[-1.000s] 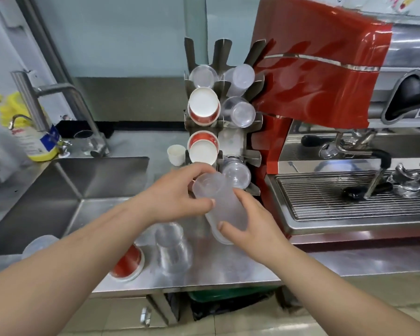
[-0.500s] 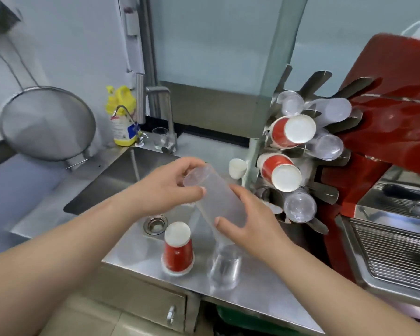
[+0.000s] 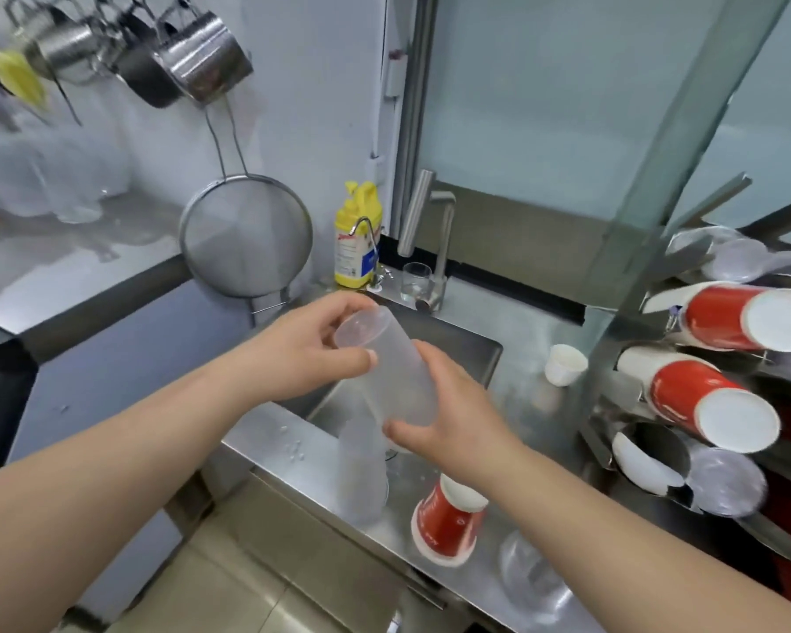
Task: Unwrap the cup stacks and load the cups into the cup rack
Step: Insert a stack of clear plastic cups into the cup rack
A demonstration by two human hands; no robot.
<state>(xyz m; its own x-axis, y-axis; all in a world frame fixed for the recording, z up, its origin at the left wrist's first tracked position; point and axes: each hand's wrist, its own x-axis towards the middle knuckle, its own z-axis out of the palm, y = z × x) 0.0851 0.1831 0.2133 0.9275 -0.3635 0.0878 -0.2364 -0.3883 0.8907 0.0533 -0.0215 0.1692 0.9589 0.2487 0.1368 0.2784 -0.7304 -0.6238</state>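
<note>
Steel counter [image 3: 320, 454] by sink: left hand [image 3: 311, 354] and right hand [image 3: 453, 418] both clasp frosted translucent plastic cup stack [image 3: 384, 372], wrapper status unclear; metal cup rack [image 3: 649, 454] at right part-filled, loose red paper cup [image 3: 448, 523] near edge unloaded.

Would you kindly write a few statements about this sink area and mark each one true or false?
1. Both hands, left hand and right hand, hold the frosted cup stack. True.
2. The red paper cup on the counter stands mouth up. False: mouth down.
3. A round strainer hangs on the wall. True.
4. The yellow bottle lies inside the sink. False: it stands behind it, beside the faucet.
</note>
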